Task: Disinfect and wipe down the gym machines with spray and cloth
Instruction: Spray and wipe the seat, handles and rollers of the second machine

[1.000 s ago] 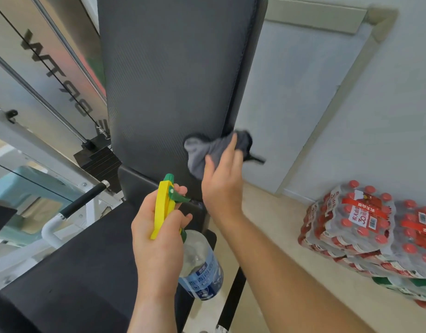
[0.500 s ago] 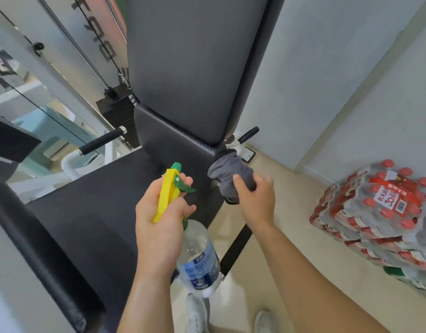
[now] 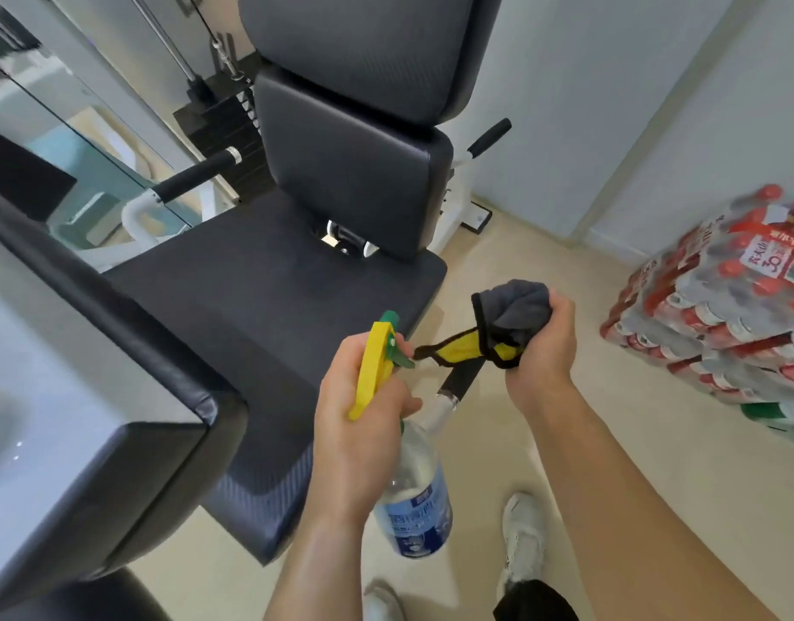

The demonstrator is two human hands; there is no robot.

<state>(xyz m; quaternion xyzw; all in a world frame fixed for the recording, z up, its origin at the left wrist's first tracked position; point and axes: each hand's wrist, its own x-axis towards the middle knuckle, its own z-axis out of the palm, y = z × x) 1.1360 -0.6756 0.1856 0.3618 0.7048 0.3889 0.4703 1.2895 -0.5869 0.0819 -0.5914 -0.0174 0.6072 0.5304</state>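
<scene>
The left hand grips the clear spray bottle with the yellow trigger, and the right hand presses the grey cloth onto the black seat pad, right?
No: the head view shows the right hand holding the grey cloth in the air, off the black seat pad. The left hand does grip the clear spray bottle with the yellow trigger.

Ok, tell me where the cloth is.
Head view: the grey cloth is bunched in the right hand, right of the spray bottle, beside the seat pad.

Seat pad (image 3: 261, 307) lies open; backrest (image 3: 350, 172), perhaps armrest (image 3: 140, 333), hem it.
</scene>
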